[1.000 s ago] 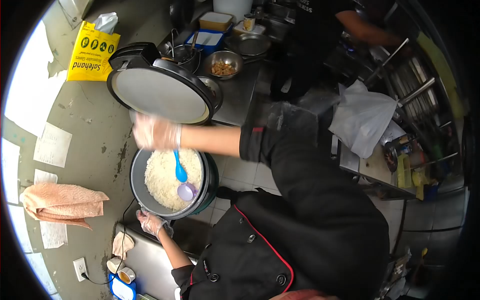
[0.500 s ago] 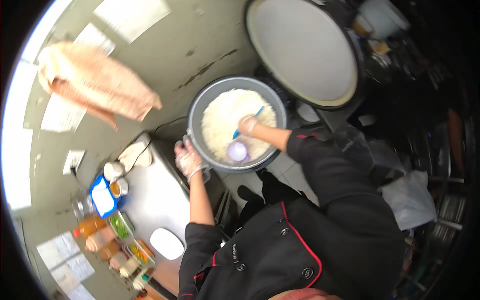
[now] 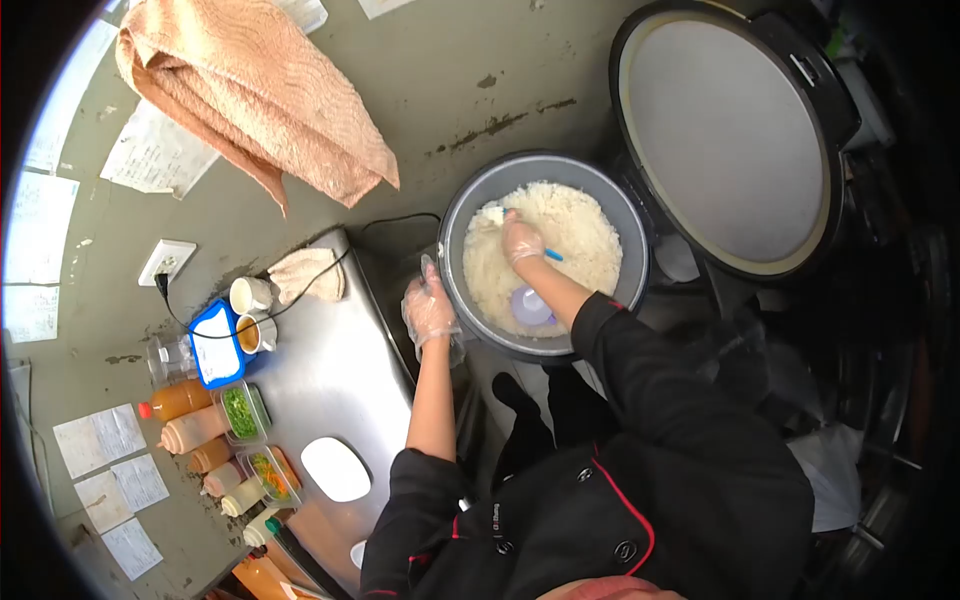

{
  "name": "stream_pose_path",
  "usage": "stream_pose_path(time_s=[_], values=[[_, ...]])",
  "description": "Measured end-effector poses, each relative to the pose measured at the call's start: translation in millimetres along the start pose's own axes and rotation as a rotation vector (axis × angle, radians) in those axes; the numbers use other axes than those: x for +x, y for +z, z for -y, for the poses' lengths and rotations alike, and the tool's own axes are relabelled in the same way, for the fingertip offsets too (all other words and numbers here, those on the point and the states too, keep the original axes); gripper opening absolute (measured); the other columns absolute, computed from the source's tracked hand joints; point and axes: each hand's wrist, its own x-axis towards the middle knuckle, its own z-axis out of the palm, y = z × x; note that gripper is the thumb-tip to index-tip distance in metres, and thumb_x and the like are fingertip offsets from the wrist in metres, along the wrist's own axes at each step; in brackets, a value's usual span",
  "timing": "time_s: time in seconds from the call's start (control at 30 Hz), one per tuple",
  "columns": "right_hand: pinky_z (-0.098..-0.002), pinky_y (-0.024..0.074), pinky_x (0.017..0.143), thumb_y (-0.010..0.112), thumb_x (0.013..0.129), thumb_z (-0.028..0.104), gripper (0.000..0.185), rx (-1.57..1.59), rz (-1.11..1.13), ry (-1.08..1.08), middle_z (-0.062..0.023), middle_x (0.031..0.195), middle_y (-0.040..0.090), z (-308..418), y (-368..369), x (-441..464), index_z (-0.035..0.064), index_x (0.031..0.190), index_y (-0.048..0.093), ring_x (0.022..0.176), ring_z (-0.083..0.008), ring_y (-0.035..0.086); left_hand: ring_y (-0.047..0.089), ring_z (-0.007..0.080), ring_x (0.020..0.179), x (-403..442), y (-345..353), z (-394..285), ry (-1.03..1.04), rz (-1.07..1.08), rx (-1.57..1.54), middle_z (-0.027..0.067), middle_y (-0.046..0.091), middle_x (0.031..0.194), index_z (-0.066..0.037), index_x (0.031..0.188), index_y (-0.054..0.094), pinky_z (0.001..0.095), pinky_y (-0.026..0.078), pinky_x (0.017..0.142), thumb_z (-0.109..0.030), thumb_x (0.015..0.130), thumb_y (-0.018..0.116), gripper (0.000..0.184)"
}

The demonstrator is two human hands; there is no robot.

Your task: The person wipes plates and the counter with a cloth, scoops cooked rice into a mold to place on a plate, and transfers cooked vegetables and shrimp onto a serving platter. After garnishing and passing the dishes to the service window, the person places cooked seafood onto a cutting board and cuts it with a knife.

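In a plastic glove, my right hand (image 3: 522,240) is inside a large round rice cooker pot (image 3: 456,305), closed around a blue-handled spatula (image 3: 552,255). Its far end is at the white cooked rice (image 3: 585,225); the hand and rice partly hide it. A pale purple cup-like scoop (image 3: 530,305) rests on the rice below my right wrist. My left hand (image 3: 430,308), also gloved, is beside the pot's left outer wall with its fingers stretched out. I cannot tell whether its fingertips touch the rim.
The cooker's round lid (image 3: 730,140) stands raised at the right. A steel counter (image 3: 300,385) on the left bears a white plate (image 3: 335,469), cups, a blue-edged tub (image 3: 216,345), several sauce bottles and vegetable containers (image 3: 240,412). A peach towel (image 3: 260,90) hangs on the wall.
The view has shifted, so pot and counter appear further right. My right hand has moved toward the upper left of the rice, and the spatula is turned to a different angle. The scoop stays on the rice.
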Motion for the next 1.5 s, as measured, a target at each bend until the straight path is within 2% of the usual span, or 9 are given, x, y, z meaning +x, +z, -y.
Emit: stream_pose_path(time_s=[0.17, 0.3, 0.5, 0.7, 0.87, 0.97, 1.2, 1.37, 1.5], values=[[-0.0422, 0.0533, 0.065, 0.045, 0.087, 0.011, 0.022, -0.298, 0.171, -0.322, -0.0198, 0.081, 0.065, -26, -56, -38, -0.0003, 0.106, 0.048, 0.076, -0.0315, 0.066, 0.060, 0.0403, 0.091, -2, -4, -7, 0.003, -0.032, -0.020, 0.0291, 0.062, 0.094, 0.008, 0.100, 0.061, 0.0441, 0.045, 0.082, -0.050, 0.086, 0.049, 0.061], [-0.0422, 0.0531, 0.068, 0.040, 0.089, 0.012, 0.023, -0.211, -0.042, 0.184, -0.0209, 0.089, 0.066, -73, -98, 16, -0.0017, 0.106, 0.048, 0.080, -0.0326, 0.066, 0.060, 0.0401, 0.090, -2, -6, -6, 0.013, -0.011, -0.038, 0.0297, 0.062, 0.092, 0.008, 0.100, 0.061, 0.0436, 0.046, 0.081, -0.050, 0.086, 0.050, 0.061], [-0.0446, 0.0519, 0.068, 0.038, 0.090, 0.013, 0.025, 0.065, -0.140, 0.205, -0.0219, 0.088, 0.065, -43, 6, 41, -0.0030, 0.105, 0.049, 0.082, -0.0333, 0.066, 0.060, 0.0410, 0.091, 1, -7, -7, 0.012, 0.010, -0.048, 0.0303, 0.061, 0.094, 0.008, 0.100, 0.061, 0.0435, 0.046, 0.081, -0.049, 0.086, 0.050, 0.060], [-0.0430, 0.0499, 0.078, 0.046, 0.082, 0.011, 0.038, -0.032, 0.326, -0.020, -0.0256, 0.097, 0.063, 18, 70, -12, -0.0055, 0.115, 0.049, 0.091, -0.0394, 0.063, 0.060, 0.0422, 0.090, 11, 9, 12, 0.047, -0.009, -0.060, 0.0302, 0.061, 0.092, 0.008, 0.099, 0.061, 0.0442, 0.045, 0.081, -0.048, 0.086, 0.050, 0.059], [-0.0440, 0.0514, 0.073, 0.044, 0.085, 0.012, 0.037, -0.460, 0.430, -0.558, -0.0208, 0.092, 0.066, 1, -48, -39, 0.0010, 0.120, 0.048, 0.084, -0.0325, 0.066, 0.060, 0.0401, 0.089, 5, 0, -3, 0.050, -0.007, -0.005, 0.0268, 0.063, 0.090, 0.006, 0.093, 0.064, 0.0446, 0.045, 0.081, -0.052, 0.087, 0.045, 0.061], [-0.0418, 0.0523, 0.056, 0.052, 0.083, 0.013, 0.034, -1.041, -0.212, -0.550, -0.0117, 0.087, 0.067, -53, -53, 33, 0.0030, 0.115, 0.048, 0.073, -0.0235, 0.067, 0.060, 0.0410, 0.086, -2, -8, -12, 0.010, 0.050, 0.015, 0.0253, 0.063, 0.087, 0.003, 0.088, 0.065, 0.0453, 0.045, 0.078, -0.052, 0.088, 0.044, 0.059], [-0.0412, 0.0520, 0.059, 0.070, 0.065, 0.011, 0.018, -1.247, 0.423, -0.186, -0.0062, 0.094, 0.068, -106, -76, 36, 0.0071, 0.082, 0.070, 0.074, -0.0201, 0.067, 0.061, 0.0390, 0.080, 5, 0, 4, -0.051, 0.030, -0.124, 0.0264, 0.063, 0.082, 0.005, 0.087, 0.066, 0.0417, 0.046, 0.075, -0.058, 0.082, 0.053, 0.064], [-0.0354, 0.0520, 0.068, 0.064, 0.071, 0.012, 0.028, -1.267, 0.809, -0.472, -0.0082, 0.103, 0.066, -131, -104, 5, 0.0161, 0.098, 0.069, 0.088, -0.0234, 0.064, 0.061, 0.0387, 0.090, 7, -1, 7, -0.093, 0.018, -0.167, 0.0260, 0.064, 0.092, 0.004, 0.091, 0.066, 0.0423, 0.045, 0.082, -0.056, 0.078, 0.058, 0.062], [-0.0369, 0.0518, 0.065, 0.056, 0.073, 0.012, 0.028, -1.016, 0.991, -0.175, -0.0117, 0.100, 0.066, -160, -42, -30, 0.0076, 0.098, 0.068, 0.080, -0.0254, 0.065, 0.060, 0.0398, 0.093, 1, -15, -6, -0.145, 0.022, -0.166, 0.0270, 0.063, 0.093, 0.004, 0.091, 0.066, 0.0430, 0.045, 0.083, -0.058, 0.077, 0.058, 0.063]])
